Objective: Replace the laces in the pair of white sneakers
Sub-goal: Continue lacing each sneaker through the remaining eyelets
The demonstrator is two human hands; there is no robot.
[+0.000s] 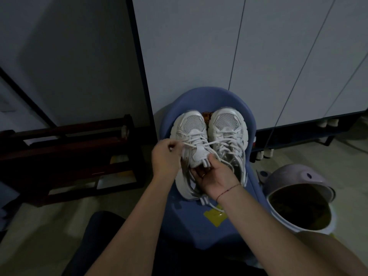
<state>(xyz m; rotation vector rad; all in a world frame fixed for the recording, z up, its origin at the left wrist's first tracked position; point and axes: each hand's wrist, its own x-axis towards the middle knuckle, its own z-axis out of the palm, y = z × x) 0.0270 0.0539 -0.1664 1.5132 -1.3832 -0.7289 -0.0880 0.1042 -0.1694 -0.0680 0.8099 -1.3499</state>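
Note:
Two white sneakers stand side by side, toes away from me, on a blue plastic chair (207, 222). The left sneaker (191, 126) has its white lace (196, 145) partly loosened. My left hand (166, 158) pinches a strand of that lace at the shoe's left side. My right hand (214, 174) lies palm up and grips the left sneaker at its tongue and collar, with the thumb on the tongue. The right sneaker (229, 130) stands laced beside it, and loose lace ends trail down over its side.
A pale bin (298, 204) with a tilted lilac lid stands right of the chair. Dark wooden furniture (69, 156) is on the floor at the left. White cabinet doors (239, 46) rise behind the chair. A yellow patch (215, 216) marks the seat.

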